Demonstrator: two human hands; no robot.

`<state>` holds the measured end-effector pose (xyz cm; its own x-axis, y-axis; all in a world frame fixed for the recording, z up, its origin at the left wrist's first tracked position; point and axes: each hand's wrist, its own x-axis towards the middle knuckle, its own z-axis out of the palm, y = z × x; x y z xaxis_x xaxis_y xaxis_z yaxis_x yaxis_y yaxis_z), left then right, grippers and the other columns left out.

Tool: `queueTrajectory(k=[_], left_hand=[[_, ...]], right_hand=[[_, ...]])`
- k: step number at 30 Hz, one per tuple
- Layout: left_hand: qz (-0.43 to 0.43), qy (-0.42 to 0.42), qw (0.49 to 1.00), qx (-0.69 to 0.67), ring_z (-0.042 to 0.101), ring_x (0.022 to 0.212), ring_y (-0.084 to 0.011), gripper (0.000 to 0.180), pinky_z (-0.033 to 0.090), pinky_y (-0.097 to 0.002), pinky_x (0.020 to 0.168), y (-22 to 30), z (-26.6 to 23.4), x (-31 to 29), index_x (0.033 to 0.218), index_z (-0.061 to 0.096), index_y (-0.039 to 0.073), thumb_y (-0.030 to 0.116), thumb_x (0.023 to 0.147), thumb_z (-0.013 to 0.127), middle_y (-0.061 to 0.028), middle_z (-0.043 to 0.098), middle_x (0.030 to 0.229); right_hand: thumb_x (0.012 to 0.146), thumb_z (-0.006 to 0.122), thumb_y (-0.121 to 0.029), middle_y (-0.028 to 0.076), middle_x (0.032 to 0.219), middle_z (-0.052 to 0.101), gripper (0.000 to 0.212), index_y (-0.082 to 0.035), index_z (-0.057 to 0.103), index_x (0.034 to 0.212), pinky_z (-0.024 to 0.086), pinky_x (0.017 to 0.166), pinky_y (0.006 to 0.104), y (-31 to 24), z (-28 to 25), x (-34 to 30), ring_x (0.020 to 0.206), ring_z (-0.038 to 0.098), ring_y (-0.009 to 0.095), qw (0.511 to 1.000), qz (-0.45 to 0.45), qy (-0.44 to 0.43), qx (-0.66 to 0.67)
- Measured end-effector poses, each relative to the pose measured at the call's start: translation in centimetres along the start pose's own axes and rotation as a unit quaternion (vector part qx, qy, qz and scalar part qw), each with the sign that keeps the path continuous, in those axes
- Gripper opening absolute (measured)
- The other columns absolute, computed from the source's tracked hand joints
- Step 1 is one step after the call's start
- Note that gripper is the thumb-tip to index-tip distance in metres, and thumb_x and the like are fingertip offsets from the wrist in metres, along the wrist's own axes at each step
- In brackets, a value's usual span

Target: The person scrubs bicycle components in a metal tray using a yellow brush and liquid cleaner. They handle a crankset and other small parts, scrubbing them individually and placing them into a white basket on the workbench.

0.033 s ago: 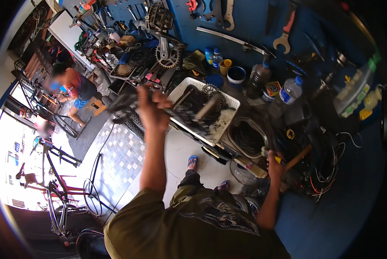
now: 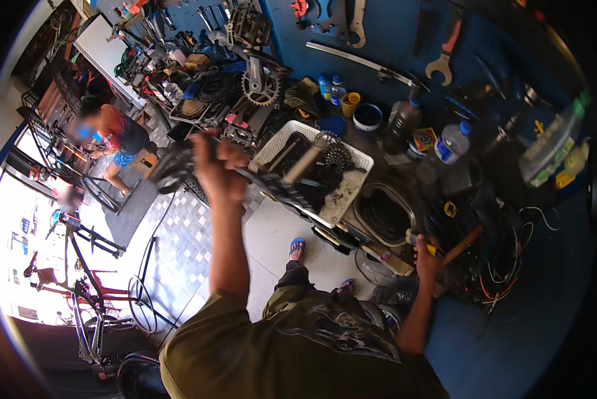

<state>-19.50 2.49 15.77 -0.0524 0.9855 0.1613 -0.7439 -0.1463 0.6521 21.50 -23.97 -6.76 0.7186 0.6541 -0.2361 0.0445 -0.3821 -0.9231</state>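
Note:
My left hand (image 2: 217, 169) is closed round a black bicycle crankset (image 2: 272, 183), smeared by motion, held up over the near left edge of a white plastic basket (image 2: 353, 199). Its pale spindle (image 2: 305, 159) sticks out above the basket. A dark end of the crankset (image 2: 168, 166) reaches out left of the hand. In the basket lie a cassette (image 2: 338, 154) and other dark parts. My right hand (image 2: 427, 256), low on the right, is closed round a tool with a yellow and black handle (image 2: 434, 250); its kind is unclear. Beside it is a dark, grimy tub (image 2: 386, 211).
Bottles (image 2: 450, 143), cups and tools crowd the bench. Another crankset (image 2: 262, 86) stands at the back, under wrenches (image 2: 448, 50) on the blue wall. A wooden handle (image 2: 462, 245) and loose wires lie right. Far left, a person (image 2: 122, 130) sits beside a bicycle.
My left hand has moved left with the crankset, and its spindle has swung left above the basket, uncovering more of the cassette. My right hand has hardly moved.

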Motion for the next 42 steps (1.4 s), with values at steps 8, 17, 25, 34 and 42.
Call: queueTrajectory(k=[8,17,25,34,42], left_hand=[[0.198,-0.019,0.963,0.180,0.041,0.054,-0.0135,0.042,0.039,-0.0328,0.055,14.9,-9.2,19.4,0.109,0.058,0.010,0.052,0.110,0.054,-0.0001,0.046,0.067],[0.057,0.080,0.981,0.169,0.051,0.064,-0.0141,0.061,0.045,-0.0312,0.059,4.7,-20.0,43.5,0.101,0.064,0.009,0.069,0.104,0.053,0.0012,0.052,0.076],[-0.091,0.042,0.976,0.194,0.054,0.081,-0.0132,0.059,0.043,-0.0319,0.075,-8.3,-23.0,50.5,0.100,0.073,0.009,0.066,0.102,0.061,0.0019,0.059,0.086],[-0.304,-0.014,0.888,0.344,0.062,0.081,-0.0173,0.062,0.048,-0.0360,0.072,-13.3,-23.9,57.7,0.109,0.073,0.013,0.072,0.100,0.056,-0.0015,0.068,0.091],[-0.220,0.058,0.768,0.599,0.071,0.115,-0.0381,0.070,0.056,-0.0525,0.099,-16.2,-26.4,63.1,0.123,0.070,-0.009,0.052,0.089,0.077,-0.0267,0.073,0.118]], right_hand=[[0.101,0.075,-0.037,-0.001,0.075,0.067,0.028,-0.009,0.071,0.096,0.044,0.049,0.0241,-5.8,5.4,0.5,0.059,0.058,0.006,0.996,0.030,0.078,-0.007],[0.101,0.075,-0.030,-0.001,0.074,0.063,0.024,-0.006,0.072,0.097,0.042,0.054,0.0243,-11.8,14.5,-1.5,0.062,0.056,0.005,0.990,-0.018,0.140,-0.030],[0.102,0.074,-0.027,-0.003,0.071,0.058,0.022,-0.007,0.069,0.095,0.041,0.053,0.0249,-10.2,14.1,-4.5,0.060,0.052,0.005,0.972,-0.021,0.224,-0.063],[0.102,0.074,-0.029,-0.002,0.068,0.057,0.028,-0.002,0.069,0.094,0.039,0.050,0.0269,-9.6,14.8,-6.5,0.057,0.050,0.007,0.952,-0.064,0.275,-0.117],[0.103,0.072,-0.022,-0.003,0.071,0.055,0.022,-0.001,0.071,0.096,0.037,0.055,0.0275,-11.3,16.1,-6.9,0.060,0.046,0.006,0.965,-0.031,0.252,-0.069]])
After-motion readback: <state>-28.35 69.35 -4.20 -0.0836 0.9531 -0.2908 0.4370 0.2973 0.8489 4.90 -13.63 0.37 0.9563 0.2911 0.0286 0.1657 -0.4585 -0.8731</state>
